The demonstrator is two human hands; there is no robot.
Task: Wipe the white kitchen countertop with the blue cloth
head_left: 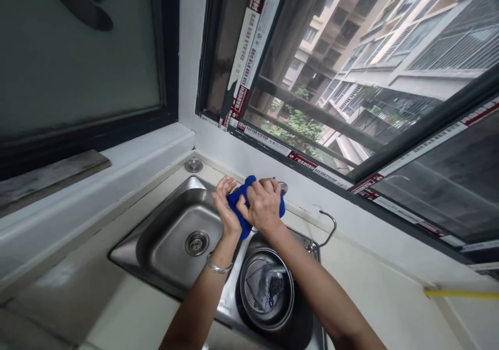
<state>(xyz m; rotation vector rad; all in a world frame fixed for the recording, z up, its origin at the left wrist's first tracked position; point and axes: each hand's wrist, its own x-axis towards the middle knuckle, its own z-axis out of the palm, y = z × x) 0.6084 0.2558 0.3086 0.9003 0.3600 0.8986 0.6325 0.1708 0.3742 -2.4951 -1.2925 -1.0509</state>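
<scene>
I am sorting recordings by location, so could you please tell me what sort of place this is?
Probably a home kitchen: there is a double-bowl steel sink in a pale counter, with a metal strainer in one bowl.

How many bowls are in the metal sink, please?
2. The left bowl shows its drain; the right bowl holds a metal pot and is partly hidden by the right forearm. No other bowl is visible.

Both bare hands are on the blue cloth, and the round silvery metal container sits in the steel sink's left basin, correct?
Wrong basin: the head view shows the round silvery metal container in the right steel basin. The left hand and right hand are indeed on the blue cloth.
</scene>
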